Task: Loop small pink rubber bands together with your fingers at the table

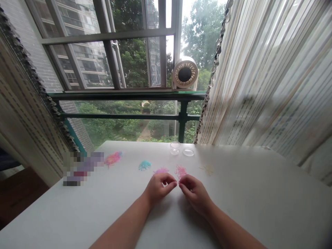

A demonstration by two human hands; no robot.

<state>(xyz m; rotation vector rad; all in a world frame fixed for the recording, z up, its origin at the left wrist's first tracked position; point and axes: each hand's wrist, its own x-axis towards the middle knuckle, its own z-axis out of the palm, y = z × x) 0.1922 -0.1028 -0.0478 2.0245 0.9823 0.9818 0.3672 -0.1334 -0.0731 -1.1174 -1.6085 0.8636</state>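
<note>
Right grip [194,193] — pink pile [180,171] just beyond

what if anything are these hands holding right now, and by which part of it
It cannot be told: the left hand and right hand bring pinched fingertips close together near the pink pile, but anything between them is too small to see.

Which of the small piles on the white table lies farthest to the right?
The pale yellow pile: it alone lies right of the pink pile; the purple pile, blue pile and multicoloured pile are farther left.
</note>
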